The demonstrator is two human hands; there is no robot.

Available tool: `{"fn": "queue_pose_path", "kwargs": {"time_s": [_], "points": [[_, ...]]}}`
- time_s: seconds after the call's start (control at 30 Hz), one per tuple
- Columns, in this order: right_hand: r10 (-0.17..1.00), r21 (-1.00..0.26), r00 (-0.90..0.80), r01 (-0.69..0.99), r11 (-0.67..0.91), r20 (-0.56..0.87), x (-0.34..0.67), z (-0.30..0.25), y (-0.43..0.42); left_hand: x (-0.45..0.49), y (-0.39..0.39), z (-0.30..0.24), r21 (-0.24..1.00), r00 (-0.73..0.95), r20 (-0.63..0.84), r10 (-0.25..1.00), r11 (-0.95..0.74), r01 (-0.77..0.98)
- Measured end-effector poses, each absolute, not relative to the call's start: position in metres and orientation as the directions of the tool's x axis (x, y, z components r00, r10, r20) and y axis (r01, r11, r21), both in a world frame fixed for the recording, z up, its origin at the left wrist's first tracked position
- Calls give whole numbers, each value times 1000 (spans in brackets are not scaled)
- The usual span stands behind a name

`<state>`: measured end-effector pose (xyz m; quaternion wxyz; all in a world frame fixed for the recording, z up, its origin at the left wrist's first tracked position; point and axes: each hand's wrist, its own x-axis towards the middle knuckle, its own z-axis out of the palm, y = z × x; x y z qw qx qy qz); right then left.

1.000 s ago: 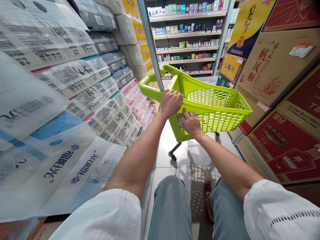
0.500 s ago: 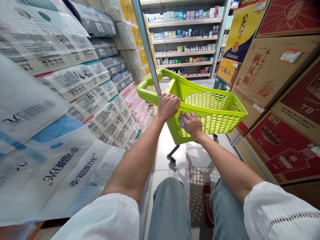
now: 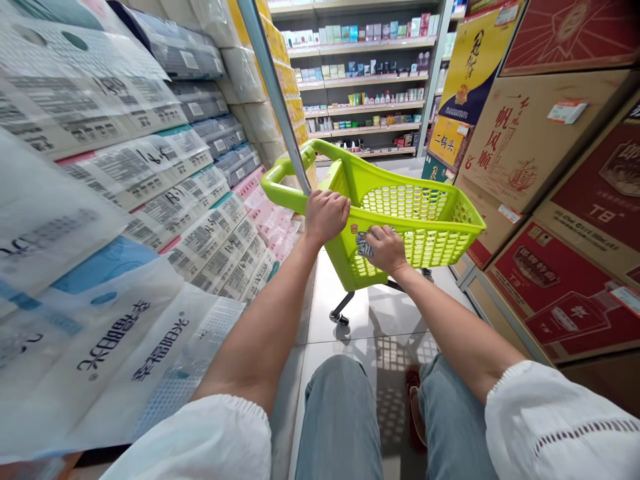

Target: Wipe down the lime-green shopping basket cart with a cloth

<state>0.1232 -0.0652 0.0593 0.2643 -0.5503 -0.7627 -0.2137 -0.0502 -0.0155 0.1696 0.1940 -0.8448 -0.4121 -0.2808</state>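
A lime-green shopping cart (image 3: 345,257) with a perforated basket stands in front of me, seen from its side. My left hand (image 3: 327,215) is closed over the basket's near upper rim, close to the handle end and the grey metal pole. With bent fingers, my right hand (image 3: 386,248) presses a crumpled grey-and-white striped cloth (image 3: 366,244) against the basket's near side wall. A small orange sticker (image 3: 354,229) shows on the wall just left of the cloth. Part of the cloth is hidden under my right fingers. The basket's visible inside holds nothing I can see.
Stacked tissue packs (image 3: 130,333) rise close on my left. Cardboard boxes (image 3: 537,133) and red cartons (image 3: 565,293) line the right side. A grey metal pole (image 3: 275,87) slants down behind my left hand. Shelves of small goods (image 3: 370,73) stand beyond the cart.
My right hand and the cloth have slid slightly along the basket wall away from the handle, uncovering more of the sticker. My left hand keeps its hold. The whole view has shifted a little.
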Motion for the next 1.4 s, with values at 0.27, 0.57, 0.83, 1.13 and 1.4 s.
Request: {"fn": "queue_pose_path", "kwargs": {"time_s": [0.27, 0.57, 0.83, 1.13, 1.4], "points": [[704, -34, -190, 956, 291, 684, 120, 65, -66, -58, -16, 170, -133, 504, 653, 566, -570, 811], [639, -233, 8, 935, 269, 769, 94, 112, -67, -57, -22, 168, -140, 486, 677, 552, -551, 822], [684, -249, 19, 938, 241, 730, 120, 105, -69, -62, -26, 171, -106, 500, 645, 578, -581, 807], [663, -244, 38, 944, 221, 747, 135, 98, -80, -39, -81, 123, 104, 275, 704, 655, -478, 872], [626, -160, -69, 940, 302, 777, 144, 80, -86, -18, -91, 32, 168, 193, 478, 857, -305, 937]]}}
